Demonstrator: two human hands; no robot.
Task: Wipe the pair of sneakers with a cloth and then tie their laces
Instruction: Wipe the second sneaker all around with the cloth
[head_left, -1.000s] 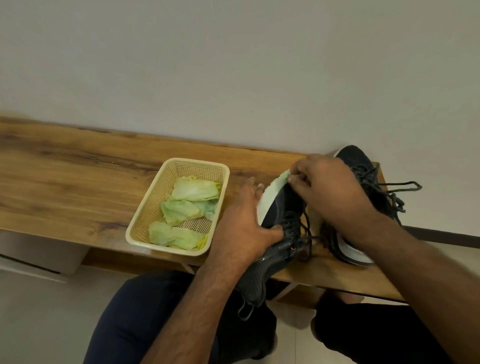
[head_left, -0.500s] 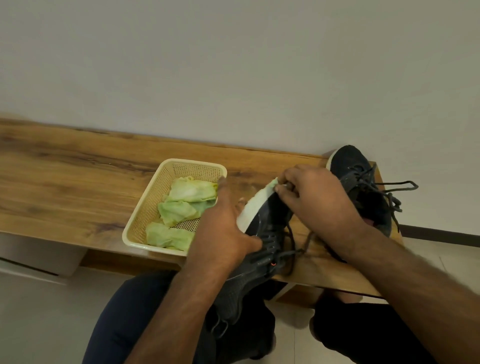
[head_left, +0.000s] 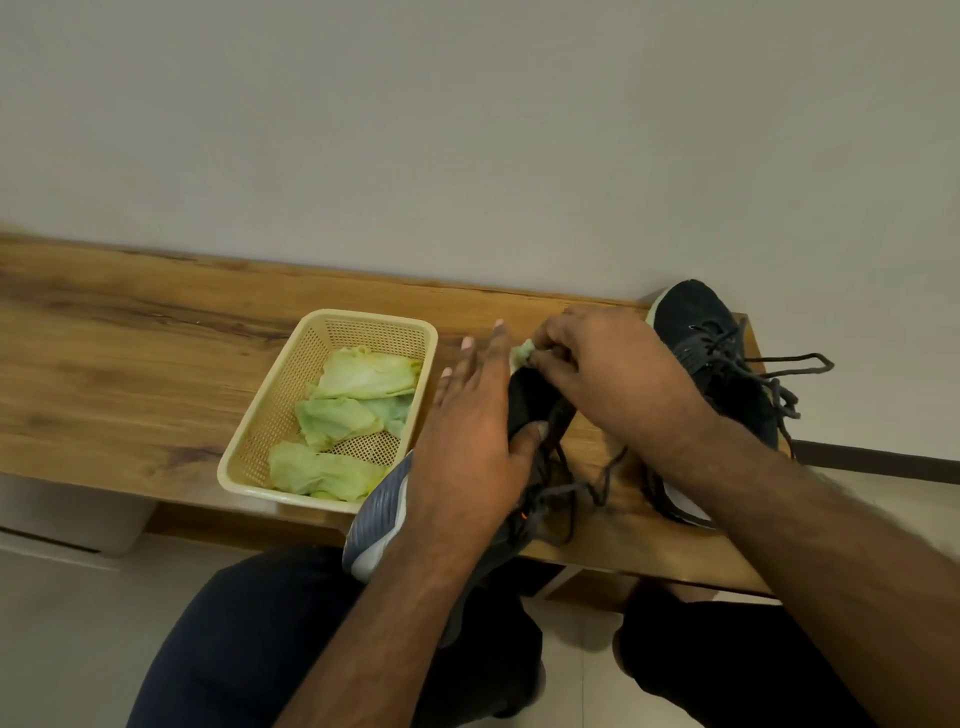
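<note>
Wooden desk (head_left: 130, 364) runs along a pale wall (head_left: 467, 130), floor tiles below. Person seated at it, dark trousers (head_left: 249, 639) at frame bottom.

Second sneaker (head_left: 706, 353), black, rests on the desk at the far right end, toe toward the wall, laces loose and trailing off to the right.

First sneaker (head_left: 524, 410), black with a grey ribbed sole and white edge, held tilted over the desk's near edge, heel toward the lap, toe up toward the wall. Its laces (head_left: 566, 483) hang undone onto the desk.

Cream plastic basket (head_left: 291, 374) sits on the desk just left of the held sneaker; several crumpled pale green cloths (head_left: 363, 374) lie inside.

Left hand (head_left: 472, 431) wraps the sneaker's side, fingers spread along the sole side, thumb pressed on the upper.

Right hand (head_left: 602, 369) at the sneaker's toe, fingers curled, pinching a small wad of green cloth (head_left: 522, 353) against the toe.
</note>
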